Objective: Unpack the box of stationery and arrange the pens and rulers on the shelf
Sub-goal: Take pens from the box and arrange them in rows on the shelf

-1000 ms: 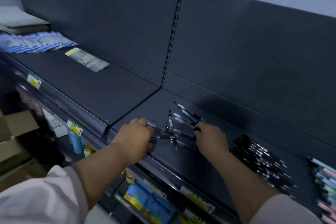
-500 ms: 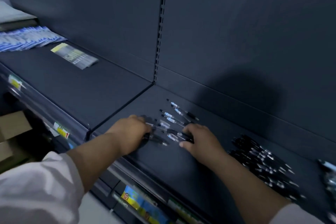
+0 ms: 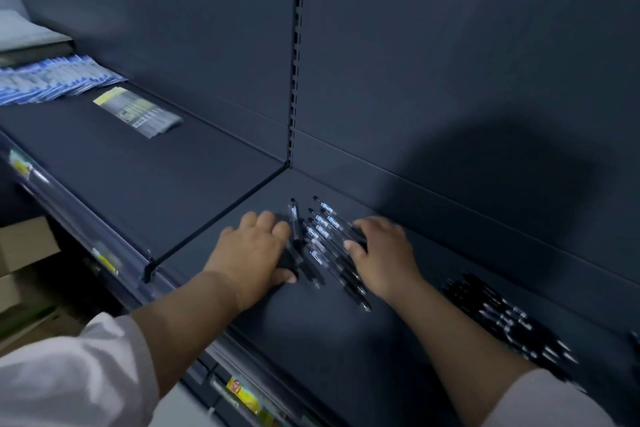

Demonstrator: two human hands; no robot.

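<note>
Several black pens with clear barrels and blue-white labels (image 3: pixel 322 239) lie nearly parallel in a small bunch on the dark shelf (image 3: pixel 311 340). My left hand (image 3: pixel 254 251) rests palm down against the bunch's left side, thumb beside a pen end. My right hand (image 3: pixel 384 253) lies on the right side, fingers over the pens' far ends. Both hands press the pens from either side; neither lifts one. A larger blurred pile of black pens (image 3: pixel 505 319) lies on the shelf to the right.
Blue packets (image 3: pixel 52 80) and a yellow-grey packet (image 3: pixel 138 113) lie on the adjoining shelf section to the left. A slotted upright (image 3: pixel 294 80) divides the back panels. Cardboard boxes (image 3: pixel 24 246) stand lower left; coloured goods (image 3: pixel 242 392) sit on the shelf below.
My hands have come closer together and pushed the scattered pens into a tighter, nearly parallel bunch. The view has tilted down and shifted right.
</note>
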